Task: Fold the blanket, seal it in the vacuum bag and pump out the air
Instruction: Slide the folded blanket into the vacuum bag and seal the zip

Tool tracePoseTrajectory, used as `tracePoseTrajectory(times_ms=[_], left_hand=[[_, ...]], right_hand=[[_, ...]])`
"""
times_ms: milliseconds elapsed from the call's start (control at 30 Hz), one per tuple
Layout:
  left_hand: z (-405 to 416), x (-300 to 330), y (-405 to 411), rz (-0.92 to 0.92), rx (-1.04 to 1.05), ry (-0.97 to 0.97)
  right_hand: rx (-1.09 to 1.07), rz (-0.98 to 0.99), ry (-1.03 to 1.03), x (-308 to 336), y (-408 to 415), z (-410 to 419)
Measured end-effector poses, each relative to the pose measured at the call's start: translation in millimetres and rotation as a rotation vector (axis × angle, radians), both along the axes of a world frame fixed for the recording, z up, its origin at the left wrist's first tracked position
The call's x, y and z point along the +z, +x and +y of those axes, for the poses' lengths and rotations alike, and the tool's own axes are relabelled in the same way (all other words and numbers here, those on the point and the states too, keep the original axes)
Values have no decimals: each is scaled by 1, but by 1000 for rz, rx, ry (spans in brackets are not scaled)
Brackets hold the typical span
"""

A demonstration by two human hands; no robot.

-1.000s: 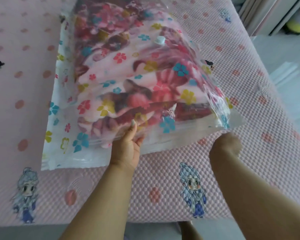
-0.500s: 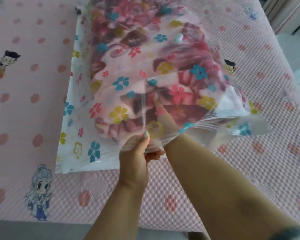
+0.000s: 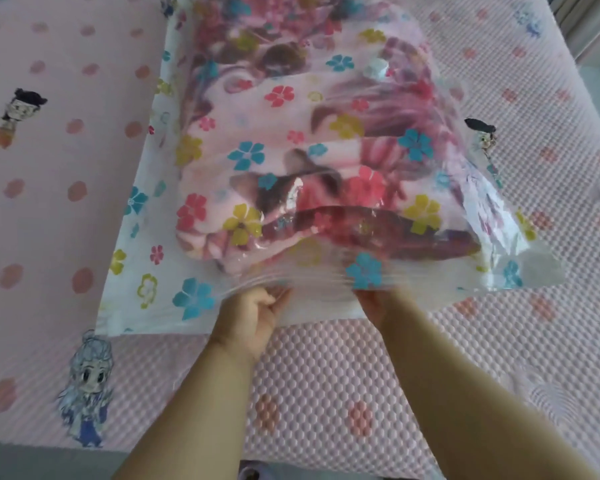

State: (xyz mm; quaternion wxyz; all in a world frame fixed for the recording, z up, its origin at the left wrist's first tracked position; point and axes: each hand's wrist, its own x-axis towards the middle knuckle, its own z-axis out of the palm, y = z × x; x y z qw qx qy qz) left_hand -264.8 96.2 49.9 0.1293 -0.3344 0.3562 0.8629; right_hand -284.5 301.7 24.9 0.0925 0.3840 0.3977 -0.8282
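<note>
Left hand (image 3: pixel 257 313) and right hand (image 3: pixel 378 306), low in the middle of the head view, each pinch the near open edge of the vacuum bag (image 3: pixel 326 278), lifting it off the bedspread (image 3: pixel 326 375). Inside, filling the centre, sits the folded blanket (image 3: pixel 309 168): soft, bulky, probably light. Thin film looks slippery (it wrinkles under tension), so gripping along the mouth seems wisest, clear of the valve (image 3: pixel 376 68) at upper right.

The far end of the vacuum bag (image 3: pixel 326 161) is cut off by the top edge. The fingertips of the right hand (image 3: pixel 378 304) are blurred and lie under the plastic, so its grip is unclear. The blanket (image 3: pixel 326 202) shows only through the printed film.
</note>
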Motion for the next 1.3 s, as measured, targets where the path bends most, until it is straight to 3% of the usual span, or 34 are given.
tracePoseTrajectory(times_ms=[67,167,300,467,667,933,967,1033,1133,1167,1233,1300], left_hand=[[-4,3,-17,-94,88,21],[-7,5,-26,-79,111,22],[-27,17,-39,21,197,17],[-47,14,-36,21,124,-40],[-59,17,-1,9,-137,-75],[-56,15,34,-44,-2,-343],[-56,14,37,-48,-19,-361],[-58,15,37,-52,-30,-373],[-60,24,35,-56,-36,-391],[-61,29,36,-72,-66,-384],[-62,44,40,-174,-267,-345],[-70,70,42,-262,-715,-348]], right_hand=[[-170,30,-57,8,5,11],[-581,71,-278,12,22,44],[-694,208,-311,32,18,62],[-640,120,-144,49,9,78],[-582,-17,36,52,18,96],[-502,-241,229,56,20,139],[-444,-292,315,58,19,141],[-275,-418,686,63,13,138],[-352,-482,1323,97,-3,113],[-363,-346,1448,111,-14,99],[-114,-56,1547,133,-50,63],[253,119,1567,146,-93,27]])
